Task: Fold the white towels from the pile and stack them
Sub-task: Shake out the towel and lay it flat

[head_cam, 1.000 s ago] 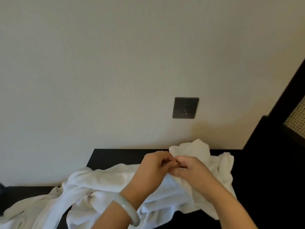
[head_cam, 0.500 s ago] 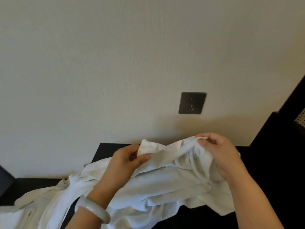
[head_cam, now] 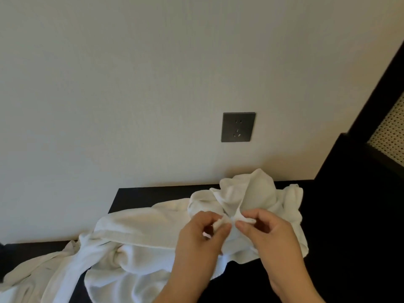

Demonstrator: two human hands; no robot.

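Observation:
A crumpled pile of white towels (head_cam: 140, 232) lies across the dark tabletop (head_cam: 153, 193), trailing off to the lower left. One bunched white towel (head_cam: 255, 193) rises at the back right, near the wall. My left hand (head_cam: 196, 243) pinches a fold of its edge between thumb and fingers. My right hand (head_cam: 269, 235) pinches the same edge right beside it, fingertips nearly touching. The towel hangs from both pinches, raised slightly above the pile.
A dark wall socket (head_cam: 238, 127) sits on the pale wall above the table. A dark frame with a woven cane panel (head_cam: 389, 132) stands at the right. The table's far-left corner (head_cam: 119, 191) ends short of the wall's left part.
Half a second ago my hands held the towel spread apart and lifted. They have come together at the middle, now pinching the edge side by side, and the towel has dropped back.

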